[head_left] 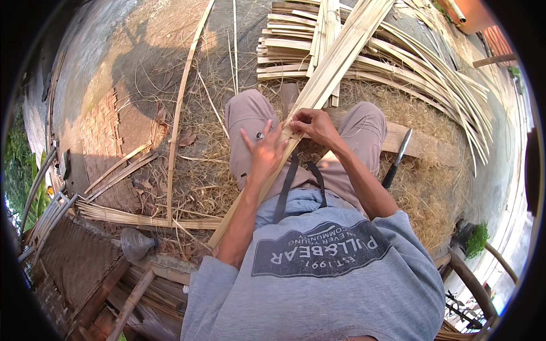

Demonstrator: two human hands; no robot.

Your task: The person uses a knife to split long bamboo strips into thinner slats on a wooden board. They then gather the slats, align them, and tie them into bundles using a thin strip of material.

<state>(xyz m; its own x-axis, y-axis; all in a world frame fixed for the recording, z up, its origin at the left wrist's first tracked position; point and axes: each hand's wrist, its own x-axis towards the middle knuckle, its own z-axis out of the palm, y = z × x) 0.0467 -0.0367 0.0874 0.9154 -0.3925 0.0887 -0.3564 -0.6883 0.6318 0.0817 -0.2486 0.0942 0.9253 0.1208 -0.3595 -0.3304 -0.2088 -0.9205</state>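
Observation:
A long bundle of pale split bamboo strips (335, 59) slants across my lap, running from beside my left elbow up to the top right. My left hand (266, 150) rests against the bundle over my left knee, its fingers spread apart and a ring on one of them. Just right of it, my right hand (318, 126) bends over the strips with thumb and fingers pinched together. A thin bamboo strip (292, 134) crosses the bundle at those fingertips. What lies inside the pinch is mostly hidden.
More bamboo strips (287, 42) lie stacked ahead, fanning out to the right. A knife (398, 158) with a black handle leans by a wooden board (424, 145) at my right. Fine shavings (421, 199) cover the ground. Left are a woven mat (102, 128) and a plastic container (136, 243).

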